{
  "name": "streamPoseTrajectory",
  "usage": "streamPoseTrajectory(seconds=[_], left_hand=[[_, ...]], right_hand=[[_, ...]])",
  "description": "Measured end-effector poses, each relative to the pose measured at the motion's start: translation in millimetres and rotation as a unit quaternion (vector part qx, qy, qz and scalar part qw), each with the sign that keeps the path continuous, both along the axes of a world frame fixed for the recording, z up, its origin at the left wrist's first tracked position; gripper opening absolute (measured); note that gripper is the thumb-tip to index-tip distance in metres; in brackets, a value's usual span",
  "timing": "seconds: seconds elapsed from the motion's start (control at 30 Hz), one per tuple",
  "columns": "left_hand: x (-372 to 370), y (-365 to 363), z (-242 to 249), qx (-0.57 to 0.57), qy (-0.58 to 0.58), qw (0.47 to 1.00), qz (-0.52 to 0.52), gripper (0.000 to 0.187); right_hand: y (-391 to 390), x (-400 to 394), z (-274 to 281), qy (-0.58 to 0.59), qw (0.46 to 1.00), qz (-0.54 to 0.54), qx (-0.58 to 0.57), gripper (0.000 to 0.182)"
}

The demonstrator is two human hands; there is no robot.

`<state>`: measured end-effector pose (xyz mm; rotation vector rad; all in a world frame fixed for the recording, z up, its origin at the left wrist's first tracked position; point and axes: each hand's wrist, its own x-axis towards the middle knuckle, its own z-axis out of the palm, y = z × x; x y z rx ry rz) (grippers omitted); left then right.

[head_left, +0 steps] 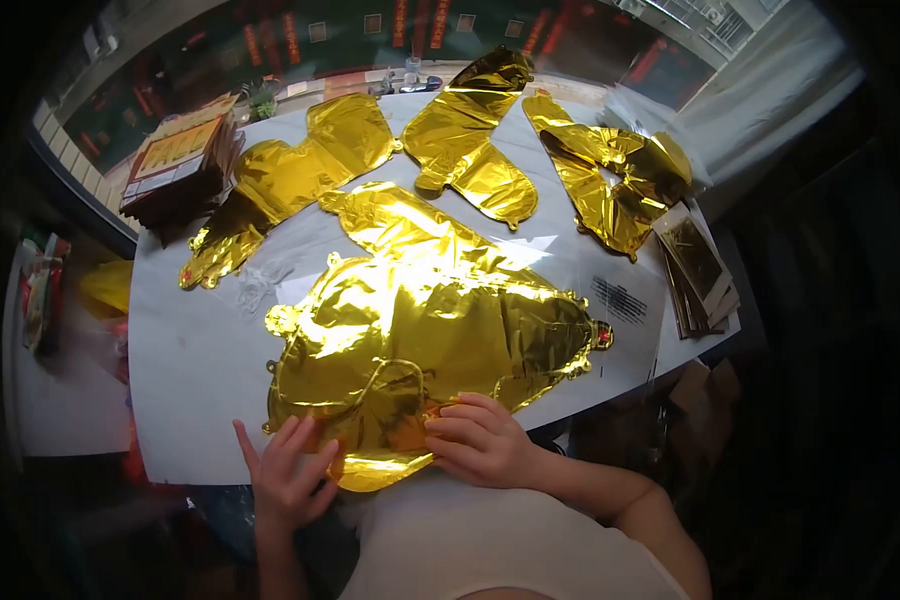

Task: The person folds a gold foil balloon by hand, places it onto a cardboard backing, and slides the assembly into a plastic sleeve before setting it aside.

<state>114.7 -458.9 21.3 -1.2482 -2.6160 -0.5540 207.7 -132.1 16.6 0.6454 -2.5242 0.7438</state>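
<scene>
A large flat gold foil balloon (440, 340) lies on the white table (190, 360) in front of me. My left hand (285, 475) rests on its near left edge with fingers spread, touching the foil. My right hand (480, 440) presses on the balloon's near edge with fingers curled over the foil. Another gold foil balloon (400, 225) lies partly under the big one, further back.
More gold foil balloons lie at the back: one at the left (290, 175), one in the middle (465, 140), one at the right (615, 175). Stacks of packets sit at the far left (180, 165) and the right edge (700, 275). A clear wrapper (255, 285) lies left of the big balloon.
</scene>
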Motion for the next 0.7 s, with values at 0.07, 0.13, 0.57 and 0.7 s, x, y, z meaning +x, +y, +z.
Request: streamPoseTrajectory(seconds=[0.07,0.13,0.57,0.7], left_hand=[[2.2,0.0,-6.3,0.008,0.029,0.999,-0.012,0.049],[5.2,4.5,-9.4,0.017,0.072,0.997,-0.028,0.037],[29.4,17.1,8.8,0.047,0.064,0.996,-0.036,0.026],[23.6,12.3,9.4,-0.001,0.036,0.999,-0.017,0.045]], right_hand=[[-1.1,0.3,-1.4,0.001,1.000,0.001,-0.012,0.032],[-1.3,0.7,-7.3,0.026,1.000,0.015,-0.004,0.028],[15.9,9.8,14.3,-0.048,0.999,0.012,-0.006,0.042],[27.2,17.2,1.5,-0.047,0.994,-0.032,0.096,0.061]])
